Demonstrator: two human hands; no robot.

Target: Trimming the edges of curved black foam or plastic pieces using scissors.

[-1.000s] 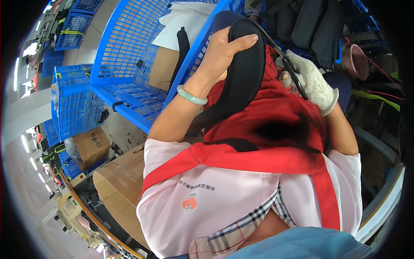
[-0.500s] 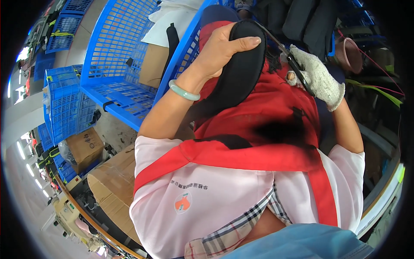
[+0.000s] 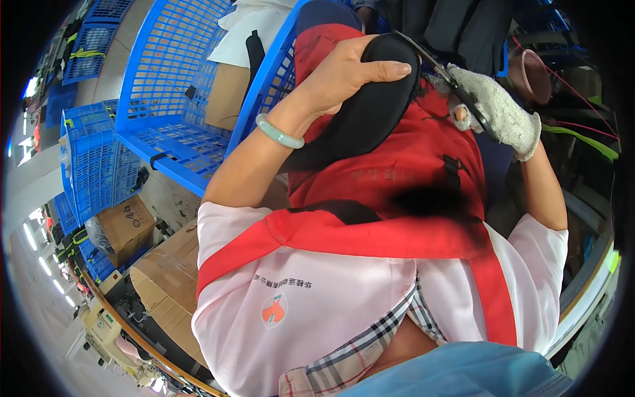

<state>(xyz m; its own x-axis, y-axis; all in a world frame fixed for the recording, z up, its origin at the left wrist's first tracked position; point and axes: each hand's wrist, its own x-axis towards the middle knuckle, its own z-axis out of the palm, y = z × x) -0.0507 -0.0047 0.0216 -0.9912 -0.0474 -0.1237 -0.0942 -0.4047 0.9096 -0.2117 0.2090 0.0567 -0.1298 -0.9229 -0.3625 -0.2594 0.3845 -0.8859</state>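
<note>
My bare left hand [image 3: 354,71], with a pale green bangle at the wrist, grips a curved black padded strap [image 3: 377,109]. Its thumb presses on the upper face; the fingers are hidden behind. The strap hangs over the red apron [image 3: 430,149] on my lap. In a white knitted glove, my right hand [image 3: 493,99] is closed around the dark handles of a pair of scissors [image 3: 456,86]. Their blades point up and left, lying along the far right edge of the strap. Whether the blades are apart I cannot tell.
A large blue plastic basket [image 3: 178,169] at the left holds white sheets and cardboard. More blue crates [image 3: 99,165] and cardboard boxes [image 3: 165,271] stand beyond it. Black padded pieces [image 3: 456,30] are piled ahead. A pink mesh bin [image 3: 531,76] stands at the right.
My left hand and the strap have shifted slightly right. The right hand with the scissors has also moved a little right, and the basket appears slightly further left.
</note>
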